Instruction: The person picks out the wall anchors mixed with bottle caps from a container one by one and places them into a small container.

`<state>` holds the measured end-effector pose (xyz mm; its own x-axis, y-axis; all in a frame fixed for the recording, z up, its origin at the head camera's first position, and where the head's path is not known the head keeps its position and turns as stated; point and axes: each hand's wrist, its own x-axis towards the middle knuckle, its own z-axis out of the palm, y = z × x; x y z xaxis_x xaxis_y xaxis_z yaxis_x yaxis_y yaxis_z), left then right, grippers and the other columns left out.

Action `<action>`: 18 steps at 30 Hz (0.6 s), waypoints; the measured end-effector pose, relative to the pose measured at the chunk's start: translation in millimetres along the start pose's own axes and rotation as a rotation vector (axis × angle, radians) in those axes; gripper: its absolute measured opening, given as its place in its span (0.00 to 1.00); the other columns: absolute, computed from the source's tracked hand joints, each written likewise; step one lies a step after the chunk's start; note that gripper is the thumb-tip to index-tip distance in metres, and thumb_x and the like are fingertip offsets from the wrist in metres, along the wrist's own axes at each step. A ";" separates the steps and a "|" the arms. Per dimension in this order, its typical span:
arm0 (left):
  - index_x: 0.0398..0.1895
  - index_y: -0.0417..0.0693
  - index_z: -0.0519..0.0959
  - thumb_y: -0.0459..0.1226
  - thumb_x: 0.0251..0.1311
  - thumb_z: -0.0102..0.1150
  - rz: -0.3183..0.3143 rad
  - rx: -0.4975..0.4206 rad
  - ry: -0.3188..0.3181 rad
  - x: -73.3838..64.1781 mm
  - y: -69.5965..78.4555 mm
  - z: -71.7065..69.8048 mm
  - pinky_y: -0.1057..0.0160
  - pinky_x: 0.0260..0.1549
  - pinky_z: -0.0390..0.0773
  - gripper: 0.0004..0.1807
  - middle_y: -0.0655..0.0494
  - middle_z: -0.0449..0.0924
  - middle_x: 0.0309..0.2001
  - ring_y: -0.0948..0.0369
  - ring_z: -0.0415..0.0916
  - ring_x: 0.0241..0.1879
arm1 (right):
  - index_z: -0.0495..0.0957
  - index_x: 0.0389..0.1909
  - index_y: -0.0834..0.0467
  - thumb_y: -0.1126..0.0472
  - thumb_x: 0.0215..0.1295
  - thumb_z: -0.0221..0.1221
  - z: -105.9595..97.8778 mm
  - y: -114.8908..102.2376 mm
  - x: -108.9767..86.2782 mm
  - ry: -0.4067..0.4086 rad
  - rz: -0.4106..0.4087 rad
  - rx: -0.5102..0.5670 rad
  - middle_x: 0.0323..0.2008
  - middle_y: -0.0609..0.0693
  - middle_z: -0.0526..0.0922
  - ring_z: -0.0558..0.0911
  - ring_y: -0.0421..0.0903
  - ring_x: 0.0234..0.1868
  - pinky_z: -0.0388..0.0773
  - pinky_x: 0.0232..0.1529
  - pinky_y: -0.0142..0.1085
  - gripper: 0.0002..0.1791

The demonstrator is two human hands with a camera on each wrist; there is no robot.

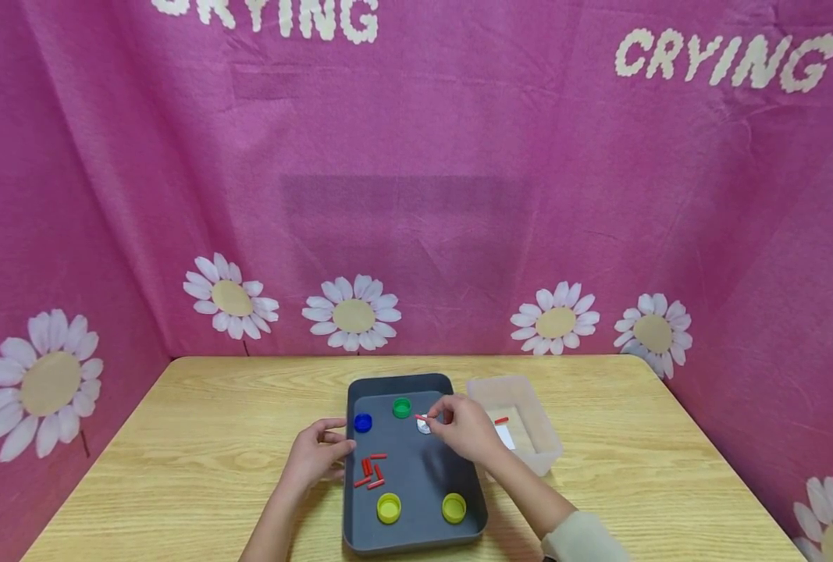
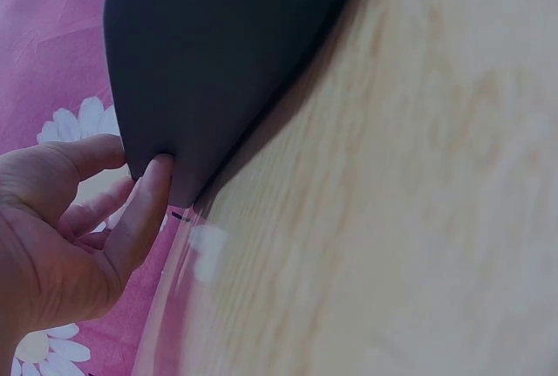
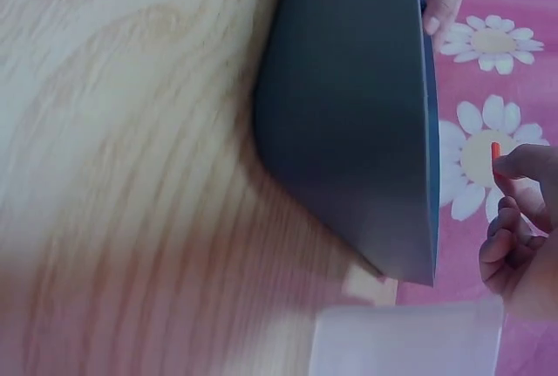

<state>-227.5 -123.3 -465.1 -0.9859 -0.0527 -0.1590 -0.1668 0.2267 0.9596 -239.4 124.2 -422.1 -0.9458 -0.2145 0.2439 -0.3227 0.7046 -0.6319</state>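
My right hand (image 1: pixel 467 428) pinches a small red stick (image 1: pixel 421 417) between thumb and fingertips, over a white round cap (image 1: pixel 423 426) in the dark grey tray (image 1: pixel 416 476). In the right wrist view the red stick (image 3: pixel 495 156) juts up from the fingertips, beside the tray's outer wall (image 3: pixel 349 123). My left hand (image 1: pixel 315 453) holds the tray's left side. In the left wrist view, thumb and finger meet the tray (image 2: pixel 218 44) at its rim and outer wall. Several loose red sticks (image 1: pixel 368 467) lie in the tray's left part.
Inside the tray stand a blue cap (image 1: pixel 363 423), a green cap (image 1: pixel 402 407) and two yellow caps, one left (image 1: pixel 389 509) and one right (image 1: pixel 454 509). A clear plastic box (image 1: pixel 546 437) at the tray's right holds a red stick (image 1: pixel 502 421) and a white piece (image 1: pixel 505 437).
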 end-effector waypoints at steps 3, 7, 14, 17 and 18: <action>0.56 0.39 0.72 0.32 0.54 0.63 0.002 0.000 0.000 0.1 0.0 0.3 0.59 0.24 0.83 0.25 0.44 0.77 0.39 0.61 0.78 0.26 | 0.81 0.27 0.54 0.61 0.54 0.65 -4.4 2.7 -0.3 0.021 0.020 0.000 0.20 0.46 0.69 0.66 0.39 0.22 0.63 0.20 0.27 0.02; 0.56 0.39 0.72 0.32 0.54 0.63 0.003 0.004 -0.001 -0.6 0.6 0.2 0.59 0.24 0.83 0.25 0.43 0.77 0.39 0.60 0.78 0.26 | 0.81 0.28 0.55 0.63 0.53 0.65 -11.6 5.4 -0.6 0.037 0.060 0.016 0.23 0.47 0.70 0.66 0.40 0.22 0.63 0.19 0.27 0.02; 0.56 0.38 0.72 0.31 0.54 0.63 0.011 -0.003 0.001 -1.6 1.3 -0.2 0.59 0.24 0.83 0.25 0.43 0.77 0.39 0.60 0.78 0.27 | 0.81 0.26 0.58 0.62 0.52 0.65 -24.9 13.9 0.5 0.079 0.074 -0.007 0.21 0.47 0.69 0.66 0.40 0.22 0.61 0.19 0.28 0.03; 0.56 0.38 0.72 0.31 0.54 0.63 0.009 -0.002 0.005 -0.5 1.3 0.8 0.59 0.23 0.83 0.24 0.43 0.77 0.39 0.60 0.78 0.27 | 0.80 0.25 0.59 0.62 0.52 0.64 -29.9 20.6 0.5 0.100 0.075 -0.001 0.21 0.47 0.70 0.66 0.40 0.22 0.61 0.20 0.28 0.03; 0.56 0.38 0.72 0.31 0.53 0.63 0.005 -0.001 0.007 -0.3 1.6 1.3 0.59 0.23 0.83 0.24 0.43 0.77 0.39 0.61 0.78 0.27 | 0.80 0.25 0.59 0.63 0.52 0.64 -31.8 23.4 0.7 0.107 0.073 0.005 0.20 0.47 0.70 0.66 0.40 0.22 0.62 0.20 0.28 0.03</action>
<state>-227.6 -121.6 -463.8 -0.9867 -0.0582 -0.1521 -0.1614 0.2258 0.9607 -246.5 162.0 -413.3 -0.9577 -0.0892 0.2736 -0.2534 0.7123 -0.6545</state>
